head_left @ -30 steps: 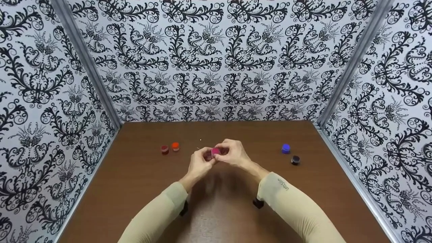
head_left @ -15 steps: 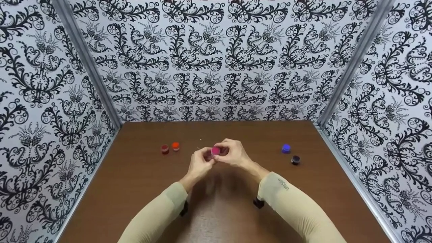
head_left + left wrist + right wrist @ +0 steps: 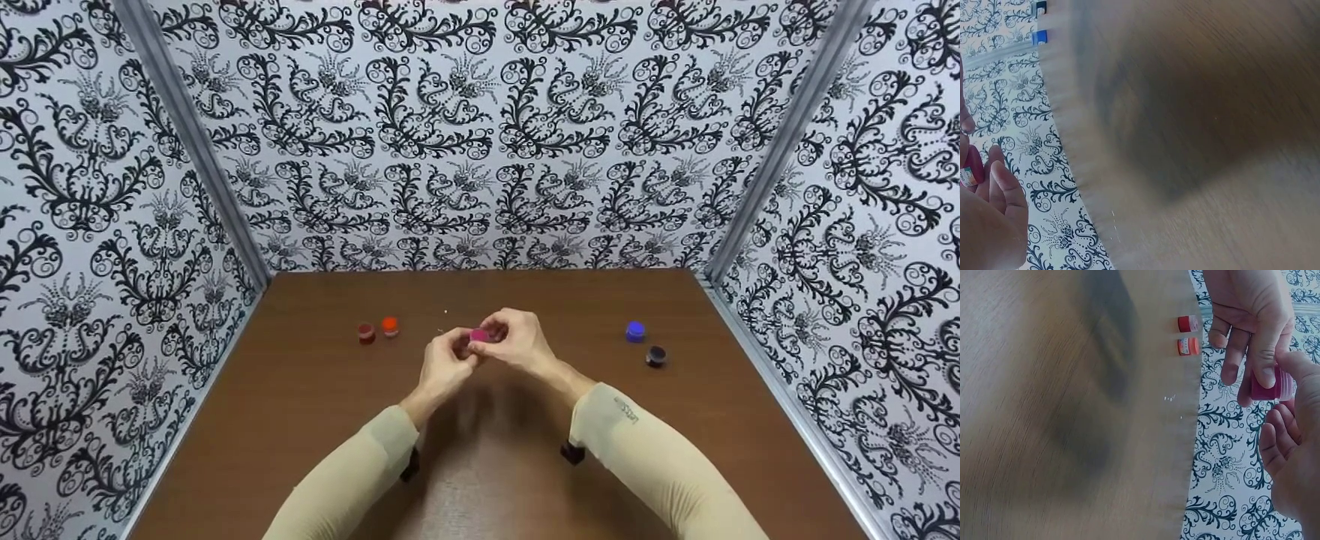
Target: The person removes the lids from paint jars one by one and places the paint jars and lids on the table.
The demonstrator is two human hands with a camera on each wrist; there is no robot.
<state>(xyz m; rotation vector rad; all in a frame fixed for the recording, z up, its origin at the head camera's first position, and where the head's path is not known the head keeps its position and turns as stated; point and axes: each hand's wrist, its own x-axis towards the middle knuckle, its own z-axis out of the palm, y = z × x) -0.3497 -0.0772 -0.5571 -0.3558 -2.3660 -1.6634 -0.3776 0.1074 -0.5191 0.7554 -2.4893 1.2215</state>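
A small pink paint jar (image 3: pixel 478 336) is held up between both hands over the middle of the table. My left hand (image 3: pixel 444 361) pinches it from the left; my right hand (image 3: pixel 519 342) grips it from the other side with thumb and fingers. In the right wrist view, the jar (image 3: pixel 1264 390) has a magenta part and a translucent part, with the left thumb lying against the magenta. A bit of printed label on the jar (image 3: pixel 969 176) shows in the left wrist view. Fingers hide much of it, and I cannot tell whether its lid is loose.
On the brown table (image 3: pixel 315 420), a dark red jar (image 3: pixel 366 334) and an orange jar (image 3: pixel 390 327) stand at left. A blue jar (image 3: pixel 635 331) and a black jar (image 3: pixel 656 356) stand at right. Patterned walls (image 3: pixel 480 150) enclose the back and sides.
The pink jar has tilted slightly between the fingers, its round pink face now looking flatter. My right fingers have shifted a little on it; both arms stay nearly in place.
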